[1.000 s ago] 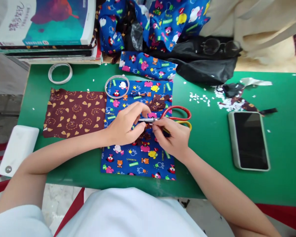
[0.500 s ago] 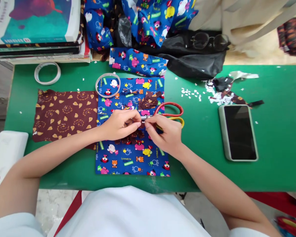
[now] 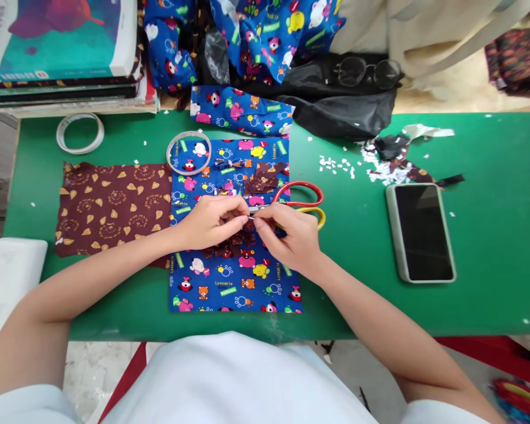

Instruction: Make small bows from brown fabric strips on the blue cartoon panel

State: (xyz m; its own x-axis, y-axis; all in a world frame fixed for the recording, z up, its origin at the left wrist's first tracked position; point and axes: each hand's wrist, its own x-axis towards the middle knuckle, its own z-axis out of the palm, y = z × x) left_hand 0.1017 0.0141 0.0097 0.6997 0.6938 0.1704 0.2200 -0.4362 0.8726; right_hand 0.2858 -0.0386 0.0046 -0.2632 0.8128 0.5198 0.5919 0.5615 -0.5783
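Over the blue cartoon-print cloth (image 3: 234,297), both hands are pinched closed, fingertips almost touching. A tiny white piece (image 3: 251,217) shows between them, too small to name. My left hand (image 3: 214,221) holds it from the left, thumb against forefinger. My right hand (image 3: 291,235) pinches from the right. Scissors with red and yellow handles (image 3: 302,184) lie on the cloth just behind my right hand, their blades partly hidden by the fingers. Brown scraps of cloth (image 3: 265,178) lie behind the hands and partly under them.
Brown patterned cloth (image 3: 110,206) lies left. One tape roll (image 3: 80,132) sits on the green table (image 3: 490,235), another (image 3: 189,153) on the blue cloth. A phone (image 3: 421,232) and white paper bits (image 3: 384,171) are right. Books (image 3: 70,41), glasses (image 3: 368,72) and a white device (image 3: 15,282) surround.
The whole view has shifted slightly, so things appear a little further left. Both hands keep their pinch at nearly the same spot over the cloth.
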